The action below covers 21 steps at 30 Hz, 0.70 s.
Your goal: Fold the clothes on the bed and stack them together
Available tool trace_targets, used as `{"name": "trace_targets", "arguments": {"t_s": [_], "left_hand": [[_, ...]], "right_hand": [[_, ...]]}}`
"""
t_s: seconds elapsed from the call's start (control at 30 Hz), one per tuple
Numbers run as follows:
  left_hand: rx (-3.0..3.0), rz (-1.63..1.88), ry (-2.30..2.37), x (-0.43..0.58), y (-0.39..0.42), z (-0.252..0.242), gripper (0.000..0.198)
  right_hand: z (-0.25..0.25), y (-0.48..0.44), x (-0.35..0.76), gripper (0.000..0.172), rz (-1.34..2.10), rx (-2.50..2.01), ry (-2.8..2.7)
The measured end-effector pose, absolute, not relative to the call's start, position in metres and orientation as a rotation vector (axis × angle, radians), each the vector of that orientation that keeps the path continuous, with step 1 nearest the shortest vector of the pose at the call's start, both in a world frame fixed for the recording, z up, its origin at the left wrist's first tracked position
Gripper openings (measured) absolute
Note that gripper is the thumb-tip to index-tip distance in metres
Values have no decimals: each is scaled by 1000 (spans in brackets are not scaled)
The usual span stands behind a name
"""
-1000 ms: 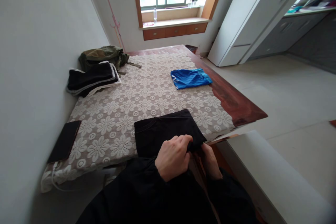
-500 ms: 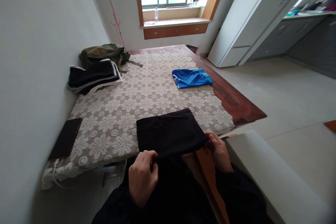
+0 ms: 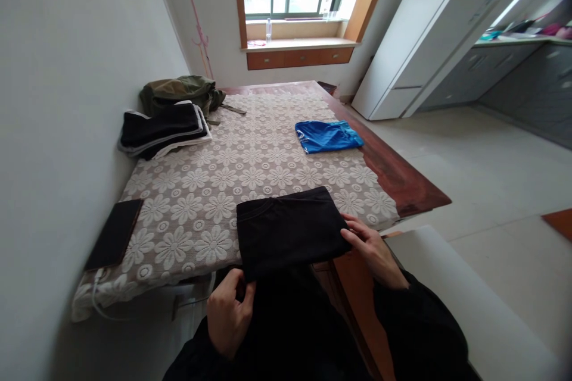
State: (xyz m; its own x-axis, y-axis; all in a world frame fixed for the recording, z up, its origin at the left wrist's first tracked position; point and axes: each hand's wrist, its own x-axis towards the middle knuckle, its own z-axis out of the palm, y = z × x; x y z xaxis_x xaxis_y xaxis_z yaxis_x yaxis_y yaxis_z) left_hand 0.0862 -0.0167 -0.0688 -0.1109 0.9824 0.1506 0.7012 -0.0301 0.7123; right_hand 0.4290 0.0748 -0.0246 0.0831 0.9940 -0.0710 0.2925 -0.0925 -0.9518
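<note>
A folded black garment [image 3: 290, 229], its kind not clear, lies at the near edge of the table, its front part reaching past the edge. At its near left corner, my left hand [image 3: 230, 309] is closed, thumb and fingers pinching the cloth. On the opposite side, my right hand [image 3: 373, 250] rests its outstretched, parted fingers on the garment's right edge. Farther back on the table lies a folded blue garment [image 3: 328, 136] with white marks, apart from both hands.
A lace cloth [image 3: 223, 178] covers much of the wooden table [image 3: 402, 178]. By the left wall are a dark tablet [image 3: 114, 233] with a white cable, folded black and white cloths [image 3: 161, 128] and a green backpack [image 3: 179, 94]. A white surface [image 3: 465, 292] stands at right.
My left hand has shifted left and down along the garment's near edge to its corner. The fingers of my right hand have moved up and stretched out over the right edge.
</note>
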Motion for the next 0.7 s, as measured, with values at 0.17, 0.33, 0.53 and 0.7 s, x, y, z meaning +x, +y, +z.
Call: {"name": "trace_targets", "arguments": {"t_s": [0.17,0.33,0.53,0.7], "left_hand": [[1598,992,1756,87,-18,-77,29],[1522,977,1717,88,-14,-76,32],[1421,913,1605,88,-10,-71,36],[1540,931,1701,90,-10,-74,37]], "right_hand": [[-25,71,428,43,1059,-1496,-1401],[-35,69,429,45,1055,-1531,-1327],[-37,72,424,47,1053,-1540,-1227],[-45,74,424,46,1038,-1529,-1181]]}}
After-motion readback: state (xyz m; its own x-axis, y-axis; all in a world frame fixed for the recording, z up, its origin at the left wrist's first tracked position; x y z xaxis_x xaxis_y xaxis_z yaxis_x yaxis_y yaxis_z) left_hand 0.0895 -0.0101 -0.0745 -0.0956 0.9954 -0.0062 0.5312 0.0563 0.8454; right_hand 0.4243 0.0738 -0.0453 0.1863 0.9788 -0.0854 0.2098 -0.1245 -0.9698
